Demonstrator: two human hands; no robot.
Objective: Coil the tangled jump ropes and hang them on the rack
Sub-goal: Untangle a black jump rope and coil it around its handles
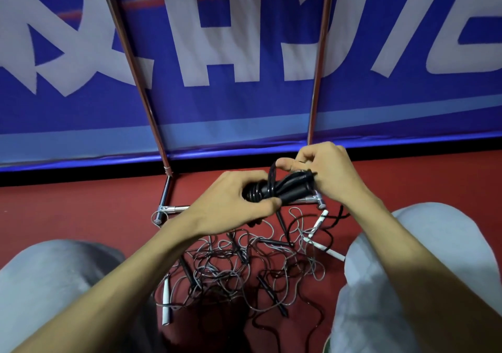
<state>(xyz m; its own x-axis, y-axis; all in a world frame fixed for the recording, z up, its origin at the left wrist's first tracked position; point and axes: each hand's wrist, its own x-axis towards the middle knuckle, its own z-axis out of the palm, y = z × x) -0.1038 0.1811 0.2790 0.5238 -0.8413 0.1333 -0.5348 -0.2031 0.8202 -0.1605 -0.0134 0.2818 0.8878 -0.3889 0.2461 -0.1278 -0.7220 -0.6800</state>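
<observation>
Red floor [81,197], blue banner [244,108] with white lettering behind; person crouched.

Obs: black rope bundle [285,187] held in the air between both hands, above the floor and in front of the rack's base. Cord is gathered into a short, thick hank lying roughly level.
- left hand [236,203]: fingers and thumb wrapped round the hank's left end, firm grip.
- right hand [326,170]: thumb and fingers pinching a raised loop of the same cord at the right end. A loose black tail appears to drop below the wrist.

Below: tangled ropes [244,265], black and grey cords interlaced, white handles [317,223] sticking out. Not yet sorted.

Rack [135,67]: chrome uprights rise past the frame top; hanging bar not visible.

Judgement: step in hand is binding off the hank. To do well:
- keep the left grip fixed so the turns don't spring
- draw the loop snug round the middle
- tuck the tail through
- leave a free eye for hanging

Risk: the tail snagging on the pile below.
</observation>
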